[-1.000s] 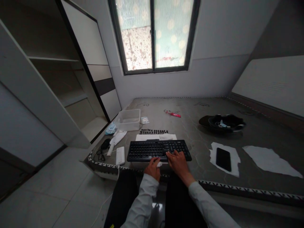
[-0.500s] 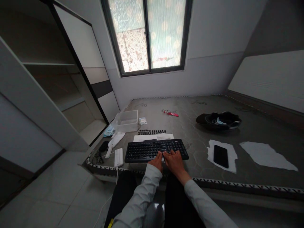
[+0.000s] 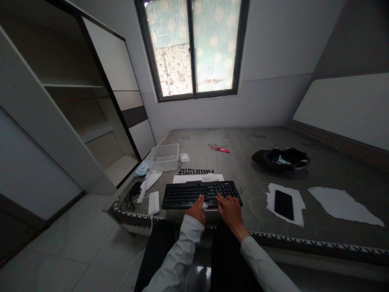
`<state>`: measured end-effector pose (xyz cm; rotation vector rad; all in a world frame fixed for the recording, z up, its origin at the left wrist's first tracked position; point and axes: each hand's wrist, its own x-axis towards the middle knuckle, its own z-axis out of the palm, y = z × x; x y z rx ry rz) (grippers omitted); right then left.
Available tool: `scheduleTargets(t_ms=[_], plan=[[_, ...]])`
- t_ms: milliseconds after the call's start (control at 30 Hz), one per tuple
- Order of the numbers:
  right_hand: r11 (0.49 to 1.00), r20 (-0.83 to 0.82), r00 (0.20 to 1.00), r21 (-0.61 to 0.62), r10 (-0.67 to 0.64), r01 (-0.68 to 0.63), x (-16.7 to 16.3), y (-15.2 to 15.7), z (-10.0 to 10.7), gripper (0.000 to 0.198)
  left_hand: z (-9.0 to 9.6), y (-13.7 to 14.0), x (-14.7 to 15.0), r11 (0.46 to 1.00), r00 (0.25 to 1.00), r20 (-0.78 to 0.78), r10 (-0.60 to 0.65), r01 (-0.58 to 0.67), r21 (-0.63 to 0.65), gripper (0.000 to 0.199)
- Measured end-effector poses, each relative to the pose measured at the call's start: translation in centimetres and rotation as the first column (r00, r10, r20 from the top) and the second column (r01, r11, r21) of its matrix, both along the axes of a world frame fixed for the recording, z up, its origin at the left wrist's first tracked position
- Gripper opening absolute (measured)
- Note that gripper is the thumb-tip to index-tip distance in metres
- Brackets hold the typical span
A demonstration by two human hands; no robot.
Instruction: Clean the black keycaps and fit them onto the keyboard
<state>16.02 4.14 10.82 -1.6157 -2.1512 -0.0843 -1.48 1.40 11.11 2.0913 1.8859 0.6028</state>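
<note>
Left hand [image 3: 197,211]: seems closed on a white wad [image 3: 205,206], fingertips over the near middle of the keyboard [image 3: 179,196]
Right hand [image 3: 228,209]: fingers bent over the keyboard's right part; cannot tell whether it grips anything
Keyboard: flat on the bed [image 3: 243,140], just ahead of both palms

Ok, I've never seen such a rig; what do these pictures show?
No machine here: all pictures come from one camera worn on a person's head. Their bare left hand, at the near edge of a black computer keyboard, appears to hold a white scrap; the right hand rests on the keyboard's right part; whether its fingers grip anything is unclear. Beyond lie a white sheet and rows of black keycaps. On the mattress, a clear plastic box stands left, a smartphone and cap right.
</note>
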Motion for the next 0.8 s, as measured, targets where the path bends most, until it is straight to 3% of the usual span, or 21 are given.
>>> scheduleTargets(t_ms=[333, 533, 800], plan=[[0.991, 0.032, 0.993, 0.058, 0.116, -0.118, -1.7, -0.8, -0.8, 0.035, -3.6, -1.7, -2.9, 0.974, 0.995, 0.092, -0.047, 0.025, 0.225, 0.065], [0.995, -0.04, 0.999, 0.095, -0.013, 0.017, -1.1, -0.5, -1.5, 0.041, -5.7, -2.3, -3.6, 0.94, 0.991, 0.121, -0.06, 0.015, 0.34, 0.059], [0.995, 0.066, 0.998, 0.101, 0.016, -0.023, -2.8, -1.5, -2.1, 0.038, -6.6, -1.8, -3.7, 0.924, 0.982, 0.161, -0.096, 0.028, 0.381, 0.058]])
